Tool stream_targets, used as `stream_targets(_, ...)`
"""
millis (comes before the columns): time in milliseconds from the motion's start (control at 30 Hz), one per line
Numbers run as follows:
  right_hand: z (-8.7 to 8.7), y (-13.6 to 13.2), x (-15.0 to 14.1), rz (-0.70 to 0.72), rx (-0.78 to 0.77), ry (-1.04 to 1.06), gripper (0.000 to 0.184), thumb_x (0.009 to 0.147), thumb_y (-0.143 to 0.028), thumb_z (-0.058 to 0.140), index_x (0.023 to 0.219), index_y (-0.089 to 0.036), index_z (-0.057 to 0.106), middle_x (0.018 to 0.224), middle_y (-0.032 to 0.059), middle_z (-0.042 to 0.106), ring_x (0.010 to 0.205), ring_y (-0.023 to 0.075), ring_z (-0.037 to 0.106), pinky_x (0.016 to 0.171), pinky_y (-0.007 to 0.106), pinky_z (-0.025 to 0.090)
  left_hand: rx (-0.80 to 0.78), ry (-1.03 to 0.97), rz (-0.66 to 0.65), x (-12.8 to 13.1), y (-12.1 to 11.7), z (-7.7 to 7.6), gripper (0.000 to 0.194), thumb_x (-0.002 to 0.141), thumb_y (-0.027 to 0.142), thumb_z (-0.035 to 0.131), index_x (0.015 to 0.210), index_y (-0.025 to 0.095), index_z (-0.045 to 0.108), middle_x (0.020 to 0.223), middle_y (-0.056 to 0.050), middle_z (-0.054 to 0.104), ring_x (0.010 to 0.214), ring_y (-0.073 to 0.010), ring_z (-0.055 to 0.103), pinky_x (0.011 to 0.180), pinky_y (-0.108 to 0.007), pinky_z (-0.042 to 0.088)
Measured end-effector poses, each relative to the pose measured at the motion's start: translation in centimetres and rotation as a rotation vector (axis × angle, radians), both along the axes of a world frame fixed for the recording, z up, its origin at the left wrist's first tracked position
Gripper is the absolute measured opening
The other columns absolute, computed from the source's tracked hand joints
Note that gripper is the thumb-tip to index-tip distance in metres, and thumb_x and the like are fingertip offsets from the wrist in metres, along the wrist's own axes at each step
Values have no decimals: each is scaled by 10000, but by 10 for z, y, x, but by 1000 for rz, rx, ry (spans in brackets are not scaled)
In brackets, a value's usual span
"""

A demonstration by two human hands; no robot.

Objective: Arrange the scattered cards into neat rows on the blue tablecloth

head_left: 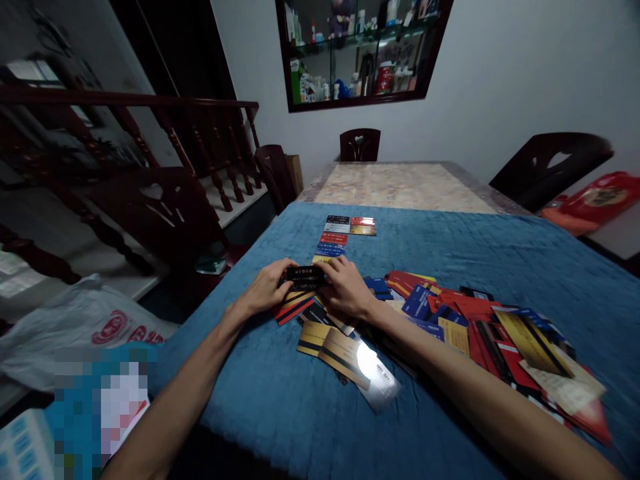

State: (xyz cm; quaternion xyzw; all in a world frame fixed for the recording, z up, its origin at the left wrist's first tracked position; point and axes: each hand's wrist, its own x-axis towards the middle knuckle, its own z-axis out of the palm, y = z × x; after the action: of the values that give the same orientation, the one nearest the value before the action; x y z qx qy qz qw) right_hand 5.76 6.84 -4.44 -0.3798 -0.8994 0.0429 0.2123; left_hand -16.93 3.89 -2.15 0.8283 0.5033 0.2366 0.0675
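Both of my hands grip one black card [305, 276] by its short ends, just above the blue cloth [450, 247]. My left hand [266, 288] pinches its left end and my right hand [345, 287] its right end, fingers closed. Under and right of my hands lies a loose heap of plastic cards [480, 327], red, blue, gold and black. Beyond the held card runs a neat column of laid-out cards [333, 239], with a second short column [363, 226] beside its far end.
The blue cloth covers the near part of a long table [400, 187] with a pale patterned top. Dark wooden chairs [545, 167] stand round it. A stair railing [125, 127] and white plastic bag [75, 327] are at left; a red bag [595, 200] at right.
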Motion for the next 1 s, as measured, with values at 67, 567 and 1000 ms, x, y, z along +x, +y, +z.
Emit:
stream_targets(67,1,0,0,2,4,-6,578,828,-199,602,1395,-150,503,1252,152,593,1137,304,443,899,410,390,19,-8,-2,0,0,-1,323,807,127,523,1122,182,565,1042,-59,673,943,-201,641,890,-359,525)
stream_targets(567,10,-1,0,-47,40,-82,601,861,-227,594,1438,-121,463,1308,156,590,1168,312,450,908,410,406,58,-21,-89,-6,0,-4,490,802,129,599,1276,193,495,1163,-85,604,1100,-245,590,982,-428,518)
stream_targets(1000,44,7,-2,-102,-42,-250,534,863,-231,602,1381,-149,504,1297,163,588,1203,321,452,903,407,445,68,108,-109,-8,15,11,464,852,168,587,1302,173,474,1226,-107,614,1161,-244,578,1032,-410,485)
